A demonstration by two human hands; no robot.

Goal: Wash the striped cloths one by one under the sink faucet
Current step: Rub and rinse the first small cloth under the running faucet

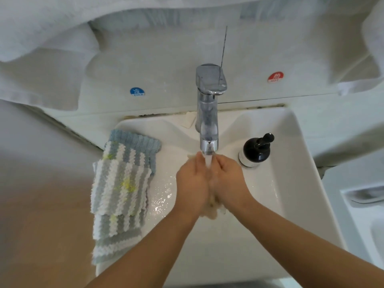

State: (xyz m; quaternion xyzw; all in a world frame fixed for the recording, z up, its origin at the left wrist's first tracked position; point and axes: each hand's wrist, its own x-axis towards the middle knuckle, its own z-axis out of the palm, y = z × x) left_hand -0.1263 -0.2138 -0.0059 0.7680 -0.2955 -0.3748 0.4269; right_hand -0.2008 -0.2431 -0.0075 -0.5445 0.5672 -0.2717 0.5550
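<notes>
Water runs from the chrome faucet [208, 113] into the white sink [284, 142]. Under the stream, my left hand [192, 183] and my right hand [228, 179] are pressed together around a wet, pale cloth [214, 210]. Only a bit of it shows below my palms, so its pattern is hidden. A stack of several blue-grey and white striped cloths [120, 190] with yellow stains lies on the sink's left rim, apart from my hands.
A black soap pump bottle [254, 151] stands on the sink's right side, close to my right hand. White towels [45, 44] hang above the counter. Blue cold and red hot stickers mark the wall behind the faucet. A metal dish [365, 196] sits at far right.
</notes>
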